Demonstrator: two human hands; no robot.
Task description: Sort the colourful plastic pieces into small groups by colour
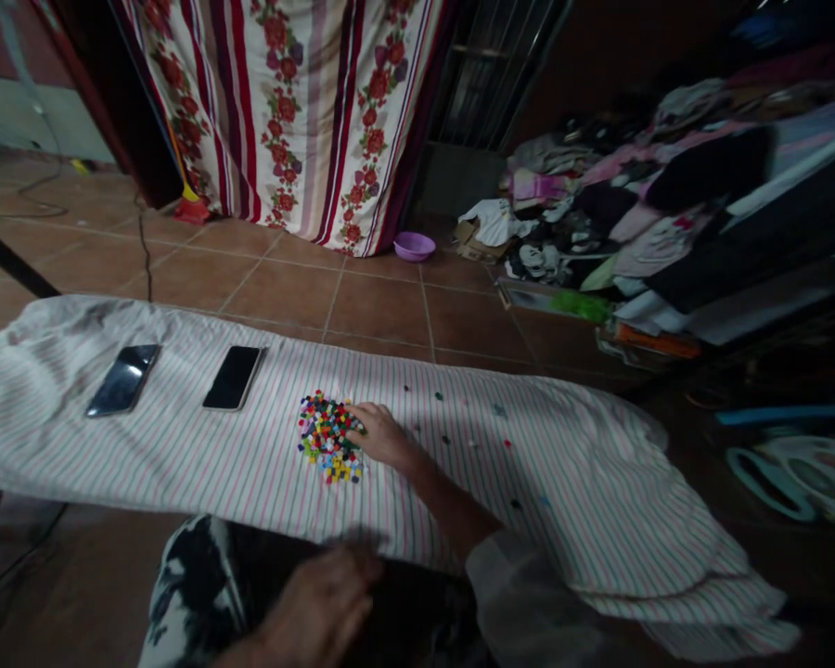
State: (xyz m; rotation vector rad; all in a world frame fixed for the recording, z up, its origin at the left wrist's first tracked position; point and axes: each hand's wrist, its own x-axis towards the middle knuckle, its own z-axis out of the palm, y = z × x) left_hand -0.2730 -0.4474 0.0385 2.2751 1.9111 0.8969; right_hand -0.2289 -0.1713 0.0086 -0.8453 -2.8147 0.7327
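Note:
A heap of small coloured cubes lies on a striped cloth. At the right edge of the heap is my right hand, its fingers and thumb apart and touching the cubes. Whether a cube sits between the fingertips is too small to make out. To the right of this hand several single cubes lie scattered, among them a red cube and a dark cube. My left hand is nearer to me, above my lap and away from the heap; motion smears its fingers.
Left of the heap lie a phone and another dark-screened phone. Beyond the cloth are a tiled floor, a purple basin, a flowered curtain and a pile of clothes. A light-blue plastic object is at the right.

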